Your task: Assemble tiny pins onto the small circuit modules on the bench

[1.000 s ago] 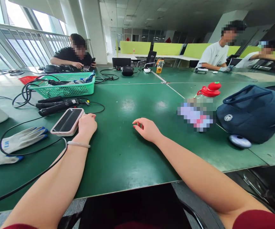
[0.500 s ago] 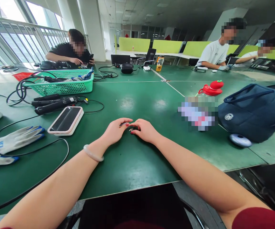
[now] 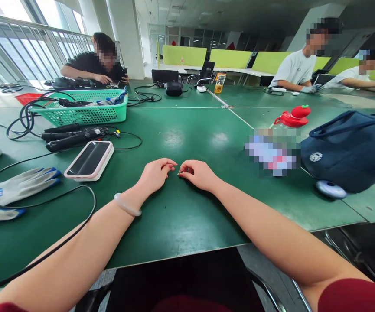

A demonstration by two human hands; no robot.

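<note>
Over the green table [image 3: 194, 225], my two hands are close together with a small gap between their fingertips. The fingers of my left hand [image 3: 154, 175] are bent, thumb against the index finger; anything between them is too small to make out. A pale bangle [image 3: 127, 205] circles that wrist. My right hand [image 3: 198, 174] pinches with thumb and forefinger. At its tips shows a tiny whitish thing [image 3: 178, 174], too small to name.
Left of my hands lie a phone [image 3: 89, 161], a work glove [image 3: 21, 188], black handheld devices [image 3: 73, 138] with cables, and a green basket [image 3: 86, 115]. To the right are a red-lidded bottle [image 3: 291, 118] and a dark blue bag [image 3: 346, 151]. Several people sit across the table.
My hands have come apart: their fingertips met before, and a small gap lies between them now. The tiny thing shows at my right fingertips. The view has shifted slightly.
</note>
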